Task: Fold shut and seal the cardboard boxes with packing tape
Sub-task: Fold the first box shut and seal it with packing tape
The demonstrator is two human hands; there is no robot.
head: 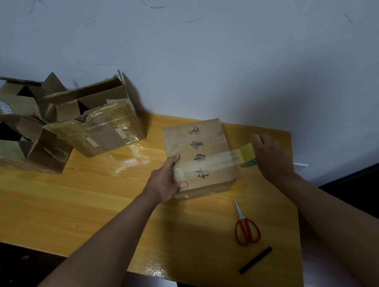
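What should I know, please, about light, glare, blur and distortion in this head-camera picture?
Head view: dim, with a broad soft shadow on the wall; glare patches on the table; the tape stretched from the tape roll over the box looks smeared; the open boxes at far left are blurred; wide-angle bending bows the table edges.

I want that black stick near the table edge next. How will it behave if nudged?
The slim black stick looks round, so it would probably roll. It lies near the yellow wooden table's edge, so it might fall off. Probably light and stiff, being thin and straight.
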